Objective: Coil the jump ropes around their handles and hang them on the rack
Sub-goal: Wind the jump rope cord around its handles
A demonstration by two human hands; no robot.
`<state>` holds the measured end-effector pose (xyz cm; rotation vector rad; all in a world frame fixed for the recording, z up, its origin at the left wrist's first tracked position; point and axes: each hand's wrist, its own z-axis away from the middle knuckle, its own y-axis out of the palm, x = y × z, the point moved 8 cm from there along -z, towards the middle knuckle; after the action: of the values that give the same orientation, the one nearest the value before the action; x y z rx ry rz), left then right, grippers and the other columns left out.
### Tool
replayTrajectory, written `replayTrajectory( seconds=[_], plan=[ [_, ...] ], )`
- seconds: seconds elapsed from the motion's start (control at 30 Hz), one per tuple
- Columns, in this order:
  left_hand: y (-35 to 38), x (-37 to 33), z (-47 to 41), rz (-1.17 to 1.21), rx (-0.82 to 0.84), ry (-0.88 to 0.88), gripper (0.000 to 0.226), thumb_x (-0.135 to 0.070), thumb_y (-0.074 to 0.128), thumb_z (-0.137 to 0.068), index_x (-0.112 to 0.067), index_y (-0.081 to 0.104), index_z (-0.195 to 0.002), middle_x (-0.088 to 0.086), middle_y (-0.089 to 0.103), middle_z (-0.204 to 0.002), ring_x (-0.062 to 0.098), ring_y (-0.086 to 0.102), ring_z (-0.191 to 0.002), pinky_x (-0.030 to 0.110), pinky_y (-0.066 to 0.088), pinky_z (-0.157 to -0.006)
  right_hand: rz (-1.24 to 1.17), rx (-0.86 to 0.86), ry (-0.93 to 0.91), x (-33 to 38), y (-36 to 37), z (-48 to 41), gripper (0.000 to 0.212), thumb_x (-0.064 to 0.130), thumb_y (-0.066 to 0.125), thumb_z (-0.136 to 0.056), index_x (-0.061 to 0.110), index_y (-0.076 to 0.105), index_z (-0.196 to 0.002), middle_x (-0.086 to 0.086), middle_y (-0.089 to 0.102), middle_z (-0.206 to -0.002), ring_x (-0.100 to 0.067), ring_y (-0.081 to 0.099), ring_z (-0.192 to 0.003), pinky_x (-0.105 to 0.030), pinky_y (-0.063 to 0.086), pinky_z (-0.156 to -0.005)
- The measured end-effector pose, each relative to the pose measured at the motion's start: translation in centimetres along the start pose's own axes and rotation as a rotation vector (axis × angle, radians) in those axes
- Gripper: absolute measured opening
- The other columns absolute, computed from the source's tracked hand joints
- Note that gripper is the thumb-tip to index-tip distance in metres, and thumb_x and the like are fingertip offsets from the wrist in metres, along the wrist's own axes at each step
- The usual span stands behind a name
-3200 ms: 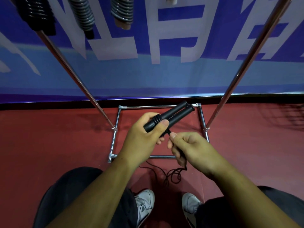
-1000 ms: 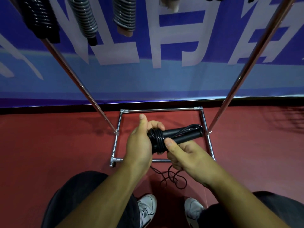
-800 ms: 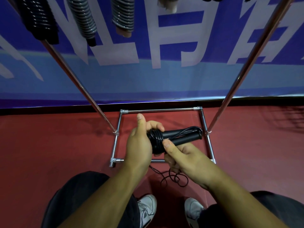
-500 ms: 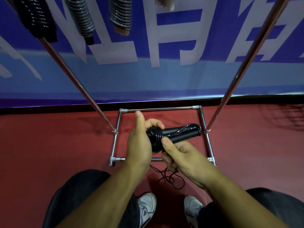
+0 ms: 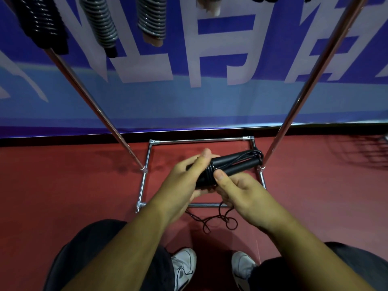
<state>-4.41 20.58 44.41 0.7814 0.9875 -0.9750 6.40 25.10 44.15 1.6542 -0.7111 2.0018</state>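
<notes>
1. The main risk I see is the wraps sliding. The rope (image 5: 206,175) sits in only a few turns at the near end of the paired handles (image 5: 237,166). If tension drops, I judge those turns would loosen or spill off that end.
2. The loose tail (image 5: 218,219) lies in tangled loops on the red floor (image 5: 63,185), crossing the near bar of the rack (image 5: 199,140). Pulled up fast, it could knot or catch on that bar.
3. A strand also runs along the handles to their far tip. It could get trapped unevenly under later turns.
4. My left hand (image 5: 184,179) is wrapped closed around the near end of the handles, thumb raised, holding both together.
5. My right hand (image 5: 241,192) has its thumb against the edge of the wraps and its fingers curled underneath. The rope drops out below it, so I judge it is pinching the rope, though the fingers' contact is hidden.
6. The bundle is held in the air over the rack's base, well below the coiled ropes (image 5: 98,22) already hanging.
</notes>
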Motion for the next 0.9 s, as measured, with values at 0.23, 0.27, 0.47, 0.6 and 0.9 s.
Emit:
replayTrajectory(
  seconds=[0.23,0.27,0.47,0.6,0.9],
  plan=[
    [-0.4,-0.4,0.4,-0.083,0.154,0.035,0.039,-0.035,0.065,-0.088,-0.008,0.069,-0.117,0.005,0.075,-0.112,0.02,0.072,-0.11,0.036,0.061,-0.086,0.084,-0.011,0.002,0.6,-0.8,0.4,0.057,0.033,0.049,-0.104,0.05,0.061,-0.051,0.015,0.036,-0.048,-0.01,0.03,-0.047,-0.034,0.03,-0.049],
    [-0.5,-0.4,0.5,-0.102,0.164,0.047,0.037,-0.035,0.065,-0.09,-0.01,0.068,-0.116,0.003,0.076,-0.11,0.02,0.072,-0.11,0.036,0.06,-0.088,0.09,-0.017,0.01,0.9,-0.8,0.4,0.057,0.032,0.051,-0.104,0.05,0.061,-0.051,0.015,0.036,-0.048,-0.011,0.03,-0.046,-0.034,0.03,-0.048],
    [-1.3,-0.5,0.5,-0.138,0.096,0.13,0.034,-0.036,0.068,-0.087,-0.016,0.067,-0.116,0.005,0.076,-0.108,0.023,0.075,-0.104,0.038,0.061,-0.089,0.106,-0.091,0.071,-0.4,-1.2,0.0,0.05,0.058,0.061,-0.088,0.019,0.061,-0.057,0.004,0.035,-0.052,-0.013,0.029,-0.049,-0.032,0.027,-0.051],
    [-1.7,-0.6,0.5,-0.161,0.049,0.162,0.043,-0.039,0.069,-0.086,-0.019,0.065,-0.123,0.002,0.075,-0.109,0.022,0.076,-0.101,0.039,0.063,-0.084,-0.008,-0.091,0.133,-1.1,-0.5,0.0,0.064,0.057,0.062,-0.09,-0.006,0.066,-0.082,0.002,0.036,-0.052,-0.014,0.027,-0.045,-0.028,0.025,-0.046],
    [-2.8,-1.0,0.3,-0.321,-0.06,0.268,0.021,-0.04,0.071,-0.094,-0.032,0.066,-0.113,-0.011,0.072,-0.102,0.013,0.074,-0.095,0.042,0.061,-0.09,-0.182,-0.084,0.275,-1.4,0.5,0.1,0.035,0.007,0.041,-0.101,-0.001,0.066,-0.078,-0.007,0.045,-0.056,-0.017,0.029,-0.047,-0.03,0.022,-0.048]
  ],
)
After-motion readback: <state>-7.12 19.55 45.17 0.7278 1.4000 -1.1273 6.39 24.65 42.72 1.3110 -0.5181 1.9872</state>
